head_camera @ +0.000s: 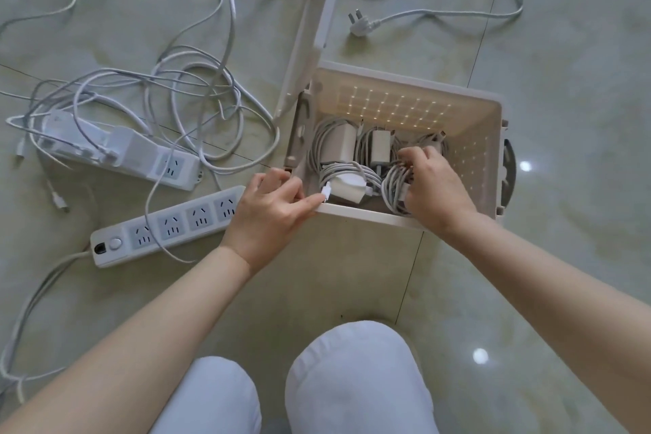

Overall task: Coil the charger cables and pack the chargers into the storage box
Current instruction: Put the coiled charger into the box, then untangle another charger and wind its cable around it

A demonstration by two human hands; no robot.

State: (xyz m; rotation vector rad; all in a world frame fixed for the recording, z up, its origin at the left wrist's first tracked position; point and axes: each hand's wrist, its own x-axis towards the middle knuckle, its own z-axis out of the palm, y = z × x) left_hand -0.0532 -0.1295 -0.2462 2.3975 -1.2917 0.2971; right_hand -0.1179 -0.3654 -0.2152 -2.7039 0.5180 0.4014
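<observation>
Inside the storage box (370,214), the coiled cable (394,187) lies just left of the right hand (436,187), whose curled fingers grasp it, while the left hand (267,215) grips the near-left rim.

Glossy, pale greenish marbled floor tiles (563,257) are spreading everywhere. A thin dark grout line (486,39) is running diagonally, and right of it two round light reflections (481,356) are glinting.
</observation>
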